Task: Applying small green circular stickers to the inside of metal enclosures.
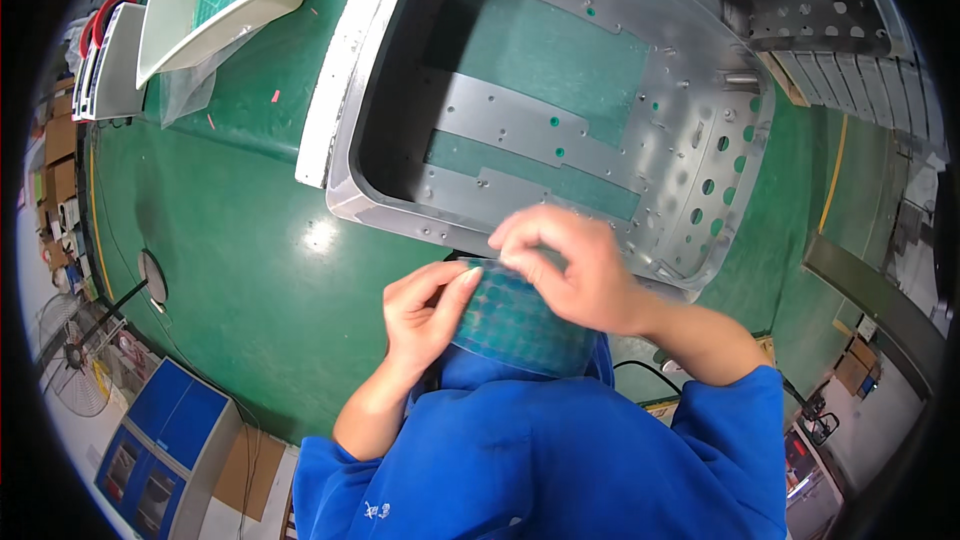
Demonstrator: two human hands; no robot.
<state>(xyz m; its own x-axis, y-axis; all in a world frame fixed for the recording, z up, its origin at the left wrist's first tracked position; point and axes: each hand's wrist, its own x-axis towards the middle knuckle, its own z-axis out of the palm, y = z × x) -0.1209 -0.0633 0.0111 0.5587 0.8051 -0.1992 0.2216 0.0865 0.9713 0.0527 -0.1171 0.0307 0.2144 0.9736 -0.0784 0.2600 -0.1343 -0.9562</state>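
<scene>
before the housing [385, 218], a sheet [520, 330] is pinched by the left hand [420, 312], its edge apparently worked by the right hand [582, 278], grip unclear; steadiness seems required.

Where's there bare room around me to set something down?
Bare green floor lies left of your left hand, between the standing fan's round base and the metal housing. Lower left is crowded by the blue cabinet; right before you, the dotted sheet takes up the space.

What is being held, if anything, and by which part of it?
A green-dotted sheet: the left hand pinches its upper-left corner; the right hand's hold is unclear.
</scene>
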